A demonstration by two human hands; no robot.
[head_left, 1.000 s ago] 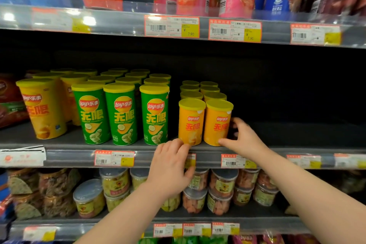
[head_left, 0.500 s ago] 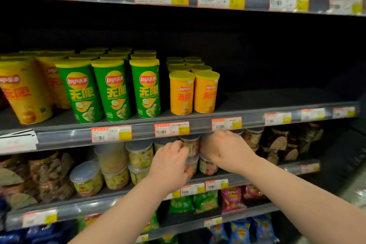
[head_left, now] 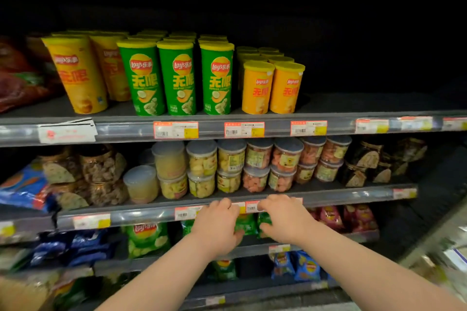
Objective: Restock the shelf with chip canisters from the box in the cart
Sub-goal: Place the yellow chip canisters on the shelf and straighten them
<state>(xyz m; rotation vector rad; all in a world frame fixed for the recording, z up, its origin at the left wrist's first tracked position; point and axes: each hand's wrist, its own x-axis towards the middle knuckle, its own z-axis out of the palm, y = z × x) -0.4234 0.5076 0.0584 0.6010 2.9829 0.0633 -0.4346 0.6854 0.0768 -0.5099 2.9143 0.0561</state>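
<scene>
**Both hands empty below the canister shelf**

The left hand and right hand hover side by side before a lower shelf edge. Their fingers are loosely curled and grasp nothing. The short orange chip canisters stand upright in two rows on the shelf, with bare space to their right. The box and cart are out of view. Such canisters are likely light, with stiff cardboard walls (crushable if squeezed hard). They are best gripped round the mid-body, clear of the lid.

On the shelf, in rows running front to back: tall canisters, short canisters just beside at 3 o'clock. Underneath at 6 o'clock, stacked tubs. Before the tubs' shelf edge, left hand and right hand, side by side; lower still, bags.
</scene>
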